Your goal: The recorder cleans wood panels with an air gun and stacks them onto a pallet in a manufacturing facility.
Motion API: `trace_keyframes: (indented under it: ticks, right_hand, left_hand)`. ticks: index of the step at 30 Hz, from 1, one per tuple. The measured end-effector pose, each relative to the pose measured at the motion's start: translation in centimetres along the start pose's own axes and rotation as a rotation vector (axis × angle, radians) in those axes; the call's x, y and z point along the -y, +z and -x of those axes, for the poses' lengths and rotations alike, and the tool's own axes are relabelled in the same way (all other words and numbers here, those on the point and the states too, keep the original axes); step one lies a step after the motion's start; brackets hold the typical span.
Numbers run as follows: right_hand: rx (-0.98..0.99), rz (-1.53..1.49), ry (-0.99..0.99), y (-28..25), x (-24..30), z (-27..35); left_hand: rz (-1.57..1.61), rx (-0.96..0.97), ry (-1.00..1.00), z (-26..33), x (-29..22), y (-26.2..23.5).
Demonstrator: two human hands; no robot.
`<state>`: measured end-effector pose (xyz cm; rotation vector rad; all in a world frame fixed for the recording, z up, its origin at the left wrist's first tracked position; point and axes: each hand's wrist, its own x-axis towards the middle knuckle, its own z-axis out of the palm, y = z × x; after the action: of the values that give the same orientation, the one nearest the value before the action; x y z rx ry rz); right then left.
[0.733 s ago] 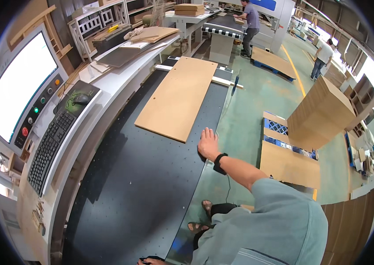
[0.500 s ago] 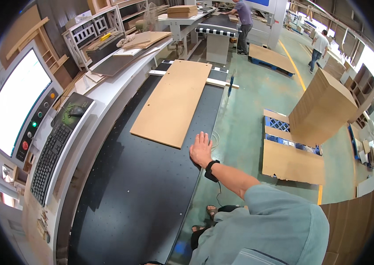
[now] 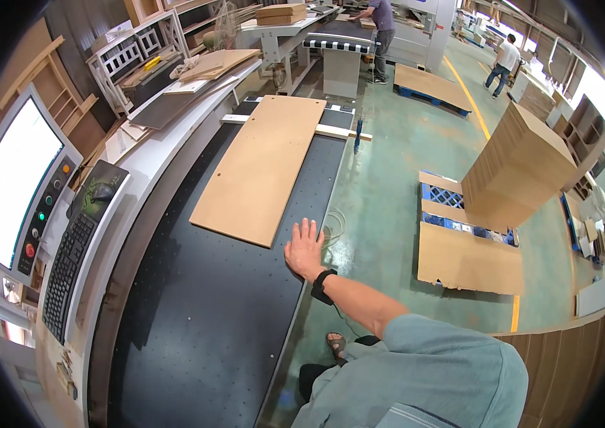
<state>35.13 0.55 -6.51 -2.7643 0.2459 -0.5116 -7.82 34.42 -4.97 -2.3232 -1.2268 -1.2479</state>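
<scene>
A long tan wooden panel [image 3: 256, 167] with a few small holes lies flat on the dark machine table [image 3: 206, 299]. Its far end rests by a white crossbar [image 3: 341, 133]. My right hand [image 3: 304, 253] lies at the table's right edge, just beside the panel's near right corner, fingers stretched out and a black band round the wrist. Nothing is in it, and a small gap seems to part it from the panel. My left hand is outside the view.
Along the left run a monitor [image 3: 17, 182] with buttons, a keyboard [image 3: 70, 274] and a mouse [image 3: 104, 192]. To the right, a tall stack of brown boards [image 3: 516, 167] stands on a blue pallet [image 3: 445, 192]. A co-worker [image 3: 382, 36] stands at the far machine; another person [image 3: 504, 64] is farther right.
The view has shifted slightly, so the table and panel appear farther left. My right hand stays spread near the panel's corner. The person at the far right has moved a little.
</scene>
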Motion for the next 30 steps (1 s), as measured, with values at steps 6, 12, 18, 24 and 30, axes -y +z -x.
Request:
trace_keyframes:
  ticks: [6,12,18,24,30]
  right_hand:
    - [-0.026,0.007,-0.012,0.1,0.0,0.3]
    - [-0.046,0.015,-0.020,-0.5,-0.8,-0.2]
    - [0.062,0.112,0.011,0.8,0.6,0.0]
    - [0.116,0.191,-0.356,-0.4,-3.9,-3.6]
    - [0.187,-0.462,-0.708,-3.1,4.3,7.3]
  left_hand:
    - [-0.006,0.046,-0.007,0.0,0.3,-0.7]
    - [-0.028,0.137,-0.109,0.4,-0.5,-1.3]
    - [0.081,0.165,-0.084,0.3,1.1,-0.8]
    - [0.076,0.198,-0.136,-0.6,0.2,0.9]
    - [0.308,0.290,-0.308,0.1,2.2,-2.0]
